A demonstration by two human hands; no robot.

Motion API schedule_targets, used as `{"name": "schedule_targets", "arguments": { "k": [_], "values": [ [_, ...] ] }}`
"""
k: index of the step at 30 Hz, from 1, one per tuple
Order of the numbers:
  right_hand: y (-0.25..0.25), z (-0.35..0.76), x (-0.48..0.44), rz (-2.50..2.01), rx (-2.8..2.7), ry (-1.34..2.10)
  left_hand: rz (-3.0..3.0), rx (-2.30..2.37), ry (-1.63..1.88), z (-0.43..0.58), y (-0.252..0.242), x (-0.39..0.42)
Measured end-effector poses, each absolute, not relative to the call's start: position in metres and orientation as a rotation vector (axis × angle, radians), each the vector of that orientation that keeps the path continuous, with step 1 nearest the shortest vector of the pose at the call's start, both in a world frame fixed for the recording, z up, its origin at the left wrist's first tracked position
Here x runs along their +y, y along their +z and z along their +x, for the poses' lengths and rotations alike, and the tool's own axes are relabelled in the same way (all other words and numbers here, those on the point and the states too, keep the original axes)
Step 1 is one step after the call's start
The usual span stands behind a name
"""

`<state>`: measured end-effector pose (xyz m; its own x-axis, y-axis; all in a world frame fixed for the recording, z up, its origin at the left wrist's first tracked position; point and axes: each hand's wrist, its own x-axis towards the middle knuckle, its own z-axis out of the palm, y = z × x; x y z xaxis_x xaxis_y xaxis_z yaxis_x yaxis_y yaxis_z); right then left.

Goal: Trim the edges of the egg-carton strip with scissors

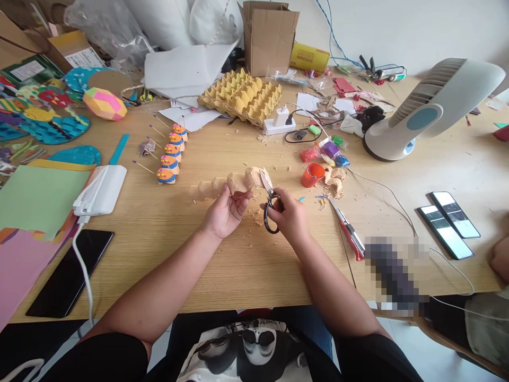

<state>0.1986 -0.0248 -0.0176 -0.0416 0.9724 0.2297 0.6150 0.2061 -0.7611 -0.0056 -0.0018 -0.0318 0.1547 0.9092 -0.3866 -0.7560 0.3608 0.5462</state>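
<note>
My left hand (pixel 226 211) grips the underside of a pale, bumpy strip of egg carton (pixel 235 181), held just above the table. In my right hand (pixel 291 215) is a pair of black-handled scissors (pixel 271 204), the fingers in its loops. The blades point up and lie against the strip's right end. Small tan scraps are scattered on the wood beneath. An orange cup (pixel 312 174) stands to the right of the scissors, beside more cut carton pieces (pixel 335 180). Painted carton caterpillars (pixel 169 159) with pins for feelers sit in a row to the left.
A yellow egg tray (pixel 242 98) and a cardboard box (pixel 269 40) stand at the back. A white fan (pixel 425 114) is at right. A red utility knife (pixel 350 233) lies near my right forearm. Phones (pixel 449 223), cables, a power bank (pixel 104 190) and coloured paper (pixel 35 201) lie around.
</note>
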Motion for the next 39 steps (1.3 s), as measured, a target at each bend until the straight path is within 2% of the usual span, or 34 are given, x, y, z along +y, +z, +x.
{"name": "schedule_targets", "arguments": {
  "k": [12, 19, 30, 39],
  "values": [
    [-0.02, 0.203, -0.023, -1.546, -1.801, 0.494, 0.166, 0.77, 1.246, 0.0, -0.022, -0.005],
    [-0.016, 0.203, -0.024, -1.487, -1.723, 0.601, 0.222, 0.753, 1.256, -0.001, -0.027, -0.004],
    [-0.023, 0.204, -0.018, -1.455, -2.015, -0.047, 0.265, 0.81, 1.377, 0.005, -0.028, -0.004],
    [-0.017, 0.207, -0.018, -1.529, -2.166, -0.162, 0.377, 0.868, 1.472, 0.004, -0.035, -0.003]
  ]
}}
